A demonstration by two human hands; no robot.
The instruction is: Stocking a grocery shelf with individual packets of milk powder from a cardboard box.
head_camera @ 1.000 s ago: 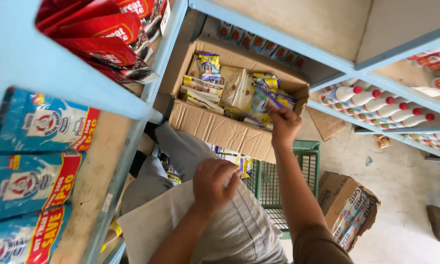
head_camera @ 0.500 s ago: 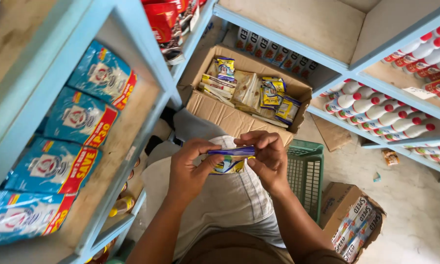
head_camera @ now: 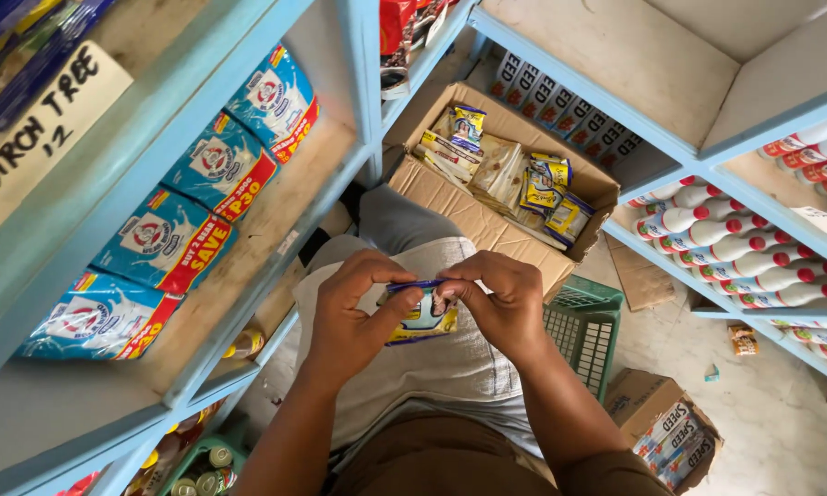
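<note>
Both hands stay together over the lap as half a second ago, only slightly lower in view. Left hand (head_camera: 354, 308) and right hand (head_camera: 498, 303) curl inward, thumbs and forefingers pinching the top edge of one small sachet (head_camera: 422, 315) between them. Beyond the knees, one open cardboard box (head_camera: 473, 216) holds many similar sachets. Four blue pouches (head_camera: 188, 243) lie on the left shelf (head_camera: 275, 220).

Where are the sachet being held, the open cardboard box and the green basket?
sachet (head_camera: 420, 317), head view, on its printed front between the hands.
cardboard box (head_camera: 468, 213), head view, on its near flap.
green basket (head_camera: 580, 331), head view, on its mesh wall.
</note>
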